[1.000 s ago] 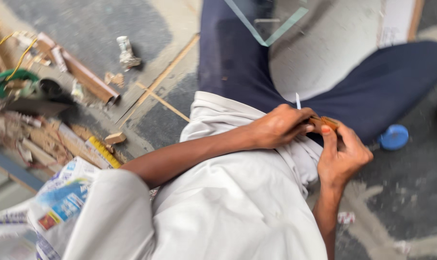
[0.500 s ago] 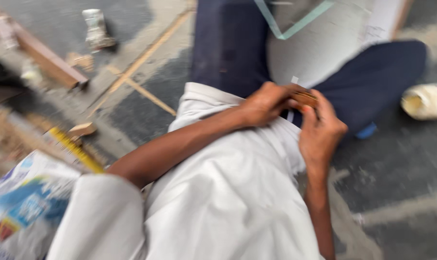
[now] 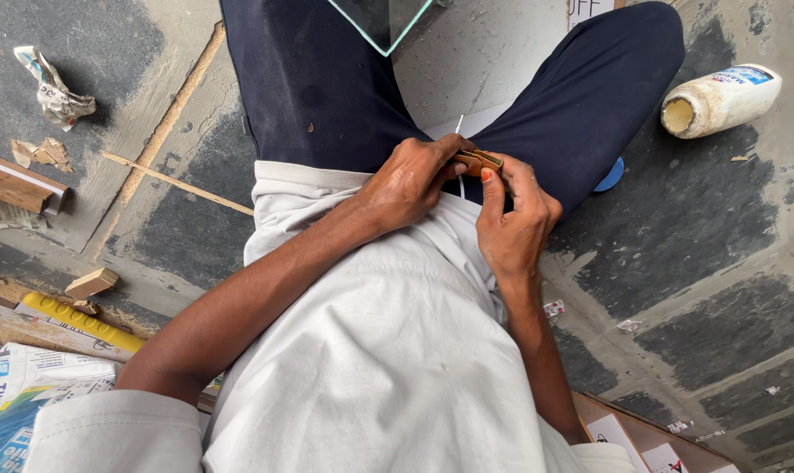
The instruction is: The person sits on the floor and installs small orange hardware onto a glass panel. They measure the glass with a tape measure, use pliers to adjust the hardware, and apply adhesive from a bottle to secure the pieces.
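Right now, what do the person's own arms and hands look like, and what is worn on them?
Both are bare: left hand and right hand wear no gloves, rings or watch. Short pale grey fabric shirt sleeves end above the elbows. One right fingernail looks reddish-orange.

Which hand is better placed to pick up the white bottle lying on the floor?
The right hand, probably. The white bottle lies on that side, beyond the right knee; the left hand would have to cross over.
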